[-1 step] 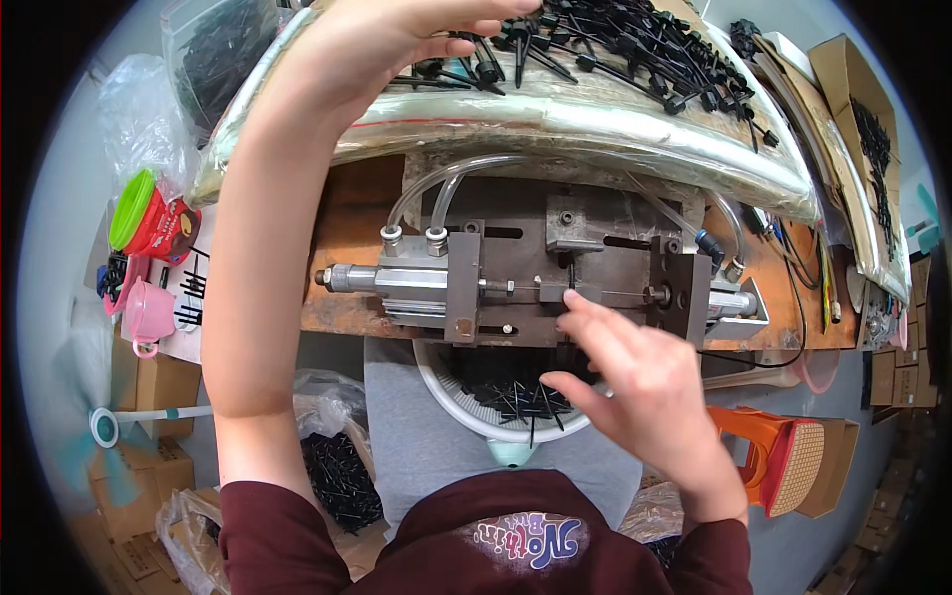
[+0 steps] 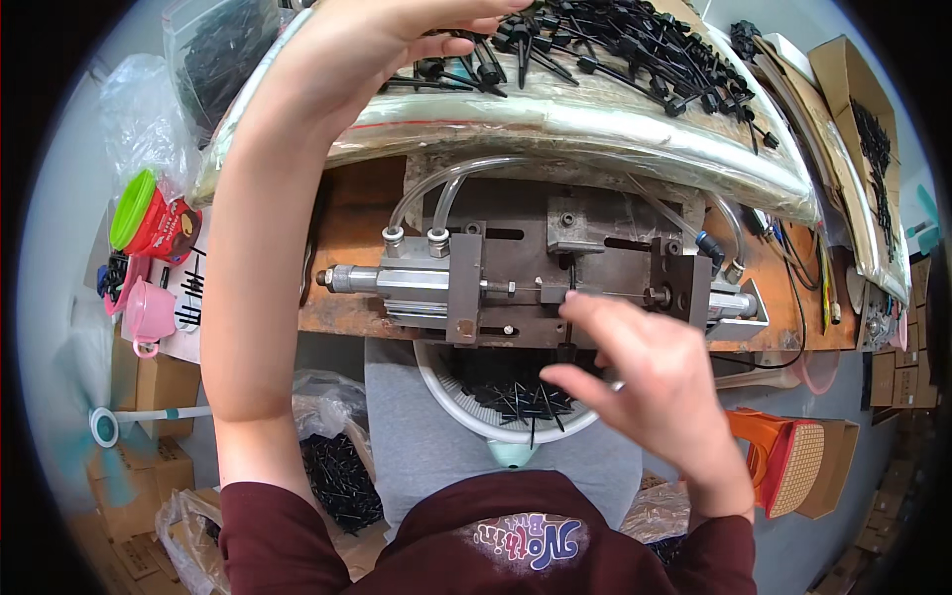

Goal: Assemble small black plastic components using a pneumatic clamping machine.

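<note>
My left hand (image 2: 421, 22) reaches over a heap of black plastic parts with thin stems (image 2: 635, 45) on the far work surface. Its visible fingers are stretched out and apart; the top edge cuts part of the hand off. My right hand (image 2: 645, 367) is at the front of a dark metal fixture (image 2: 516, 248), thumb and forefinger apart. Its forefinger tip is by a small block (image 2: 553, 291) at the fixture's middle. A black stemmed part (image 2: 566, 351) shows in the gap between thumb and forefinger, apparently not gripped. Below is a white basket (image 2: 436, 392) holding many thin black pieces (image 2: 526, 397).
Clear air tubes (image 2: 426, 188) arch over the fixture's silver cylinders (image 2: 412, 293). A pink cup (image 2: 149, 312) and a red tub with green rim (image 2: 159, 223) stand at left. An orange stool (image 2: 769, 461) is at right. A bag of black pieces (image 2: 340, 481) lies below left.
My right hand has shifted slightly right and down, and the black stemmed part now shows below its forefinger. My left hand stays over the heap.
</note>
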The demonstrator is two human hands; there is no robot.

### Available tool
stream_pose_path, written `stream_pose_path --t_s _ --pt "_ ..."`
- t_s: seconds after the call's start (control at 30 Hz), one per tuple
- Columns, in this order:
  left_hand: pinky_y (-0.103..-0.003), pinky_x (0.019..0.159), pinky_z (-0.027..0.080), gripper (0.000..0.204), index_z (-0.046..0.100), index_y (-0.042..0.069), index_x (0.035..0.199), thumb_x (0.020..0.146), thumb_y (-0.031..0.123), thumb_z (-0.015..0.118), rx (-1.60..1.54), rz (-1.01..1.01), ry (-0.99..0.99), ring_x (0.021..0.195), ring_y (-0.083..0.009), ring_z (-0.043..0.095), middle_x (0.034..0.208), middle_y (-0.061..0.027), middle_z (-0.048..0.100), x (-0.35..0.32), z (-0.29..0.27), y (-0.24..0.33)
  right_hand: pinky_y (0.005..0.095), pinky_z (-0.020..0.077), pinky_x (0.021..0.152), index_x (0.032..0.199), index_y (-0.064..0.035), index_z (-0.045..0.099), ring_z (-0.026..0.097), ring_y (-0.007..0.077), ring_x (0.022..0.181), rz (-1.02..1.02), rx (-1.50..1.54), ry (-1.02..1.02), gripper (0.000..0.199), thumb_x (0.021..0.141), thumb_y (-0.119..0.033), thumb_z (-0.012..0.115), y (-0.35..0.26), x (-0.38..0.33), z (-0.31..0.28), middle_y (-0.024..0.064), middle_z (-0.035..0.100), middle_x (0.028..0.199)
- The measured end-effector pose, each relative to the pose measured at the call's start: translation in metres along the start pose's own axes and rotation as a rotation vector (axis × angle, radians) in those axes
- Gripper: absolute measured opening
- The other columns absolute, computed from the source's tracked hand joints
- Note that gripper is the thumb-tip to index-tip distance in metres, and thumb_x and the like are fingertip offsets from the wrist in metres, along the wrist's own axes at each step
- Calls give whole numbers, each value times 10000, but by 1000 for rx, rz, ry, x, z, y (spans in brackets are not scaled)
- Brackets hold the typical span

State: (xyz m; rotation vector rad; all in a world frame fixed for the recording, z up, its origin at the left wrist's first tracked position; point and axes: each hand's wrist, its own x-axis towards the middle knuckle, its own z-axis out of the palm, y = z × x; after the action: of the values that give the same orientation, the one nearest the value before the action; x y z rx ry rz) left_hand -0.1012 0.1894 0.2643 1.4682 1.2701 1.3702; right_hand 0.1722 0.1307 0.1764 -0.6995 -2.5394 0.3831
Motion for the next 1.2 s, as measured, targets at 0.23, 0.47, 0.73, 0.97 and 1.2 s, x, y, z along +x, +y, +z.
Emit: stream_pose_path --t_s 0.23,0.47,0.73,0.97,1.2 --pt "-279 886 506 228 730 30 1016 788 24 733 630 631 175 1076 -209 638 1209 -146 660 -77 32 7 236 438 552 965 -37 734 551 67 633 -27 -152 465 241 833 -235 766 62 129 -42 26 714 868" --pt "-366 830 544 293 704 2 999 716 23 776 650 502 -48 1021 -276 666 1302 -189 602 -145 81 -25 402 561 731 819 117 696 685 353 805 265 -490 -203 581 651 -429 798 92 246 -40 266 689 822" --pt "-396 871 542 334 652 -11 1073 764 53 761 680 476 -125 1027 -331 649 1324 -199 582 -174 96 -69 419 528 792 1021 13 683 661 338 909 149 -551 -465 448 638 -202 772 88 248 -44 215 693 930" --pt "-396 921 549 297 646 -33 1055 786 53 734 716 426 -50 1026 -326 656 1335 -216 570 -182 116 -82 223 501 723 1218 -47 664 648 119 693 -325 -708 -134 408 836 -176 725 124 208 -45 63 718 925" --pt "-360 812 558 233 646 -50 1012 818 73 687 863 433 -66 910 -286 678 1335 -255 562 -171 123 -80 413 493 755 931 11 641 634 291 805 77 -297 -136 128 826 -57 671 70 191 -91 163 670 828"
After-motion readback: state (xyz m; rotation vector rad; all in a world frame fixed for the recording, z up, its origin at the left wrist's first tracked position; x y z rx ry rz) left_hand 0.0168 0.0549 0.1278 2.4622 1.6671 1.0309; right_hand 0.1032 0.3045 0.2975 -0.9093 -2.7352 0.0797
